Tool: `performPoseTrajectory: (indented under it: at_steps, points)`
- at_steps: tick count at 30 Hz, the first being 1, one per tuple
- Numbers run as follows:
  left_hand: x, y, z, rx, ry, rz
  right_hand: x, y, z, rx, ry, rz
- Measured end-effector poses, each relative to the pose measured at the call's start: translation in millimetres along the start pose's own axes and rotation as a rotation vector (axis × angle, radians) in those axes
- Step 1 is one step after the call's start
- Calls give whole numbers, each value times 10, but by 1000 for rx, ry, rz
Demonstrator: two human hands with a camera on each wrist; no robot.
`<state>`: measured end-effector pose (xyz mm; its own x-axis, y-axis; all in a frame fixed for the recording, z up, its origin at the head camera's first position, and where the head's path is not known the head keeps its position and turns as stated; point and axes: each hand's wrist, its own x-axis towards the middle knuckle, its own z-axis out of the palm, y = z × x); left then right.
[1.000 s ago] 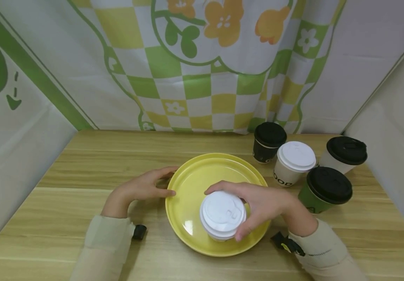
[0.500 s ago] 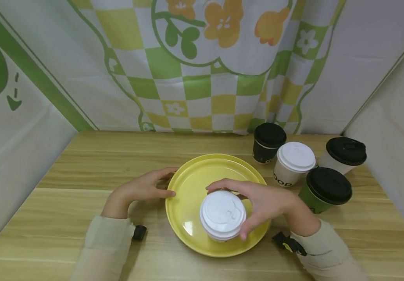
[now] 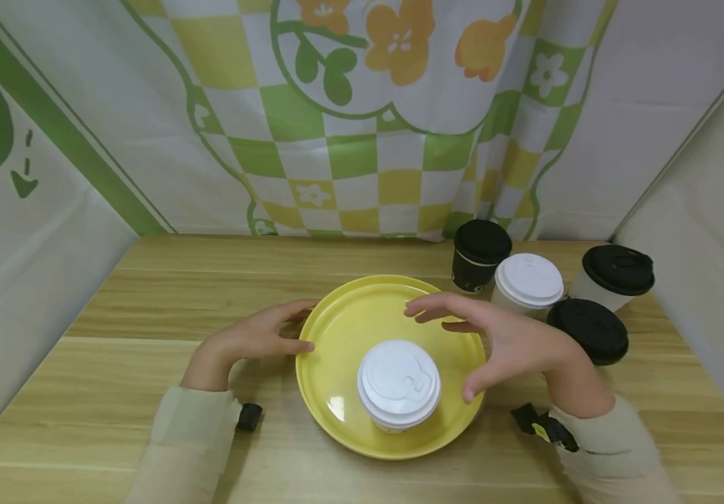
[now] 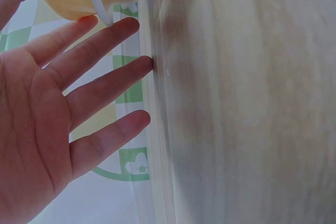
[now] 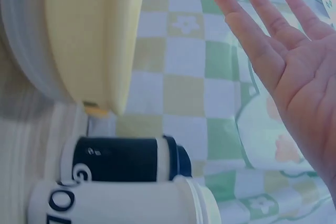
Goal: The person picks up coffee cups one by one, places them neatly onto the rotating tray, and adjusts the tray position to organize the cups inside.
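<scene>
Head view, left hand [image 3: 260, 341] spread, touching yellow plate [image 3: 352, 325], right hand [image 3: 508, 341] wide, near white-lidded cup [image 3: 398, 383]

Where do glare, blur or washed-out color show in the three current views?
Head: a small glare patch on the yellow plate, left of the white-lidded cup; left wrist: wooden table soft and smeared, left hand clearer; right wrist: patterned curtain looks pale and hazy.

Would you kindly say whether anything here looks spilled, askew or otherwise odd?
Nothing stands out: the white-lidded cup stands upright on the yellow plate, slightly toward its near rim, and no spill shows.
</scene>
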<state>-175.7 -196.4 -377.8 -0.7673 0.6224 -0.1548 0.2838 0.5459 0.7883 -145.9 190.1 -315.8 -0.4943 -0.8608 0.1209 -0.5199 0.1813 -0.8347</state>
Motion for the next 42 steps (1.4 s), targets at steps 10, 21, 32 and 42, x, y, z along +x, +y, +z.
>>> performPoseTrajectory:
  at_steps: [10, 21, 32, 42]
  points:
    - [-3, 13, 2, -6, 2, -9, -248, -48, -168, -72, 103, -46]
    - [2, 9, -1, 19, -1, -5, -540, -82, -340, -124, 251, -82]
    - [-12, 29, -2, 9, 1, 1, -907, -70, -491, -126, 393, -104]
    - [-7, 18, 5, -1, 0, 0, -1288, 10, -586, -284, 465, 37]
